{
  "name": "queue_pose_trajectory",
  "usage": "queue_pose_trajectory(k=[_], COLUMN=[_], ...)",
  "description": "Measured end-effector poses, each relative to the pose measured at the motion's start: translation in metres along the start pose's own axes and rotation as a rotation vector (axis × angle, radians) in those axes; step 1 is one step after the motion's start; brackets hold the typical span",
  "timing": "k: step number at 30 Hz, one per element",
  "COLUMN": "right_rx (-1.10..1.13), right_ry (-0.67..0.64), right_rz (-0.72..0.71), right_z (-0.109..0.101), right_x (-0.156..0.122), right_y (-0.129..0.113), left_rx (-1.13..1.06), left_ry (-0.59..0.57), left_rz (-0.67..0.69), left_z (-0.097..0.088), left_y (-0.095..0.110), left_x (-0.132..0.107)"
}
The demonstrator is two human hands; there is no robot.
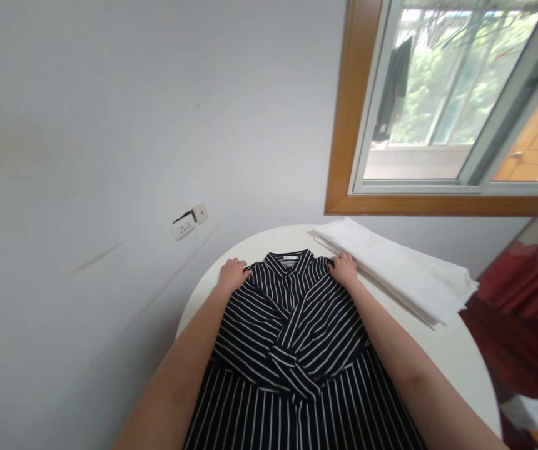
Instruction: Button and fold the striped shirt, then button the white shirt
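Note:
A black shirt with white stripes (292, 319) lies front up on a round white table, its collar (290, 261) toward the wall. Both sleeves are folded inward and cross over the chest, and the body runs down past the bottom of the view. My left hand (234, 275) pinches the shirt at the left shoulder. At the opposite shoulder, my right hand (345, 270) has its fingers closed on the cloth. The fingertips of both hands are partly hidden.
Folded white cloth (391, 262) lies on the table (461, 369) right of my right hand. Close behind stands a wall with a socket (183, 227) and a wood-framed window (438, 204). Red fabric (527, 281) hangs at the far right.

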State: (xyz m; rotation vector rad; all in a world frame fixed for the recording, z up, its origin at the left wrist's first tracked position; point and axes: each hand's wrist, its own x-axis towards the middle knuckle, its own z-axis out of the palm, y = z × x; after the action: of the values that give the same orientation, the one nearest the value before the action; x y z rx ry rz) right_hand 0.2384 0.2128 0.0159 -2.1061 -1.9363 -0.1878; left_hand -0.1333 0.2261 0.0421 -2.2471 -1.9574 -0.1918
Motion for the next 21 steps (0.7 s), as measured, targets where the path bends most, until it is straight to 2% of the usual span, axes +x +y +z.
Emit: queue_pose_trajectory(k=[4,7,10,12,15,18,21], right_rx=[0.007,0.033,0.106,0.176,0.276,0.345,0.492], right_ry=[0.027,0.077,0.094,0.097,0.072,0.046,0.174], right_rz=[-0.025,-0.083,-0.130,-0.129,-0.125,-0.142,-0.209], right_z=[0.006,0.010,0.015,0.016,0.013,0.002,-0.018], right_x=[0.003,0.003,0.004,0.007,0.011,0.013,0.008], right_y=[-0.001,0.000,0.001,0.002,0.004,0.005,0.006], left_rx=[-0.005,0.005,0.001,-0.017,-0.050,-0.109,-0.175], left_ry=[-0.042,-0.133,-0.211,-0.217,-0.179,-0.071,0.105], left_rz=[0.021,0.027,0.029,0.045,0.071,0.103,0.173], left_z=[0.003,0.003,0.002,0.000,-0.006,-0.015,-0.028], left_y=[-0.004,-0.005,-0.004,-0.002,0.001,0.004,0.007], left_x=[0.007,0.012,0.015,0.017,0.017,0.012,-0.001])
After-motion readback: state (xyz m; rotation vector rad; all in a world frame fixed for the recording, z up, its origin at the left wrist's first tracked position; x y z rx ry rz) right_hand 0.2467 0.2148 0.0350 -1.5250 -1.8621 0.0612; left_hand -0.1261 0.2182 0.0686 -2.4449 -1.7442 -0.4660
